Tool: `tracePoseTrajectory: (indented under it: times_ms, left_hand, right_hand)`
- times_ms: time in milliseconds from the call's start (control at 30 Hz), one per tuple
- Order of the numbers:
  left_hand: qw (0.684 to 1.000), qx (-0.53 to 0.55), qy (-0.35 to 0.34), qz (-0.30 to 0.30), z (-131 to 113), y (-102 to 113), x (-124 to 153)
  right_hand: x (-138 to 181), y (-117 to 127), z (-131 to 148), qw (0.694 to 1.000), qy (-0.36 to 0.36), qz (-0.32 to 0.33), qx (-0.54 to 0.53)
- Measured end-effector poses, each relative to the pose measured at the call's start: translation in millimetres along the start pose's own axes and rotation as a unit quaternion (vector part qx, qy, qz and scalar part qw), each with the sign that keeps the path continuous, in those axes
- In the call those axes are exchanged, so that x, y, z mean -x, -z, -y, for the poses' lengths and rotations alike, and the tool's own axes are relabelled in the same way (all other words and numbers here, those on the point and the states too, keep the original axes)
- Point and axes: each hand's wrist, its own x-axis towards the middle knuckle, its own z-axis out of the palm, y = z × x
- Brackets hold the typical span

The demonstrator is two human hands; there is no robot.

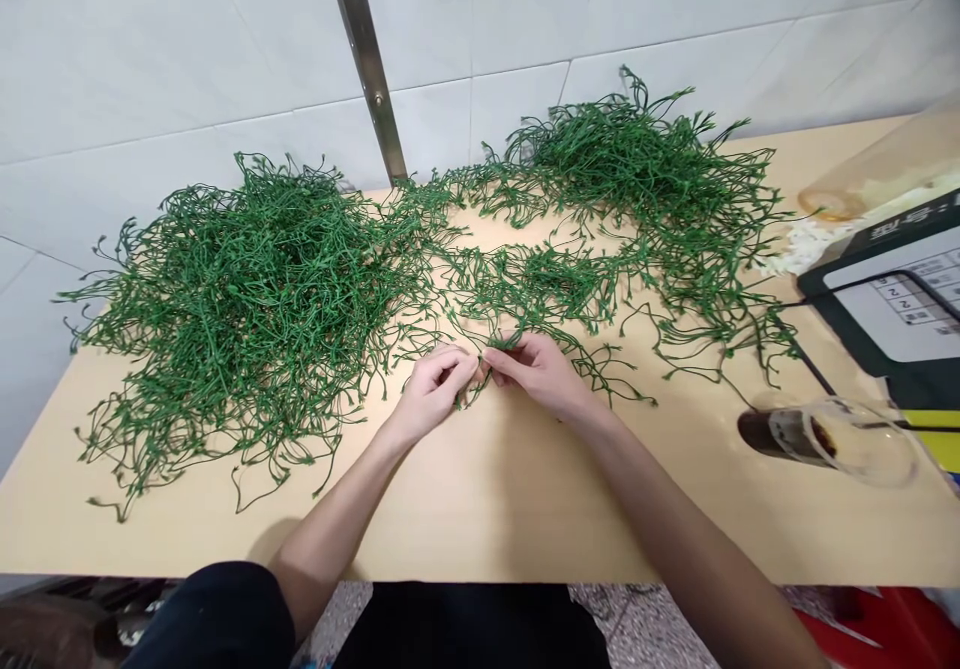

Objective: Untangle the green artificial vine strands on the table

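Note:
My left hand [437,387] and my right hand [541,373] meet above the table, fingertips pinched almost together. Between them are thin green artificial plant stems [504,341]; some poke out above the right fingers and below the left ones. Exactly how many stems each hand pinches is hidden by the fingers. Just beyond the hands lies a loose patch of the same stems [555,279]. A large tangled heap of stems [277,279] spreads to the left, and another heap [630,154] rises at the back right.
A clear plastic cup of dark drink [795,439] stands at the right. Behind it are a dark box with a white label [900,289], a black cord [814,359] and a clear bag with white pieces [806,244]. The tiled wall [480,19] bounds the wooden table [480,509].

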Motion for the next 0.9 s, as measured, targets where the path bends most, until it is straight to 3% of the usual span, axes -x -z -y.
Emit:
tracePoseTrajectory:
  times_ms: [100,433,733,900]
  left_hand:
    - [0.998,-0.022,-0.051,-0.013,1,2,0]
    - [0.989,-0.051,-0.13,-0.043,5,2,2]
    - [0.938,-0.181,-0.274,-0.114,16,-2,-2]
    - [0.919,-0.218,-0.289,-0.154,18,-4,0]
  right_hand:
    - [-1,0,1,1.0,-0.004,-0.004,0.001]
    - [-1,2,1,0.999,-0.01,-0.044,-0.006]
    - [-2,1,2,0.999,-0.021,-0.041,-0.015]
    - [-1,1,1,0.999,-0.013,-0.034,-0.004]
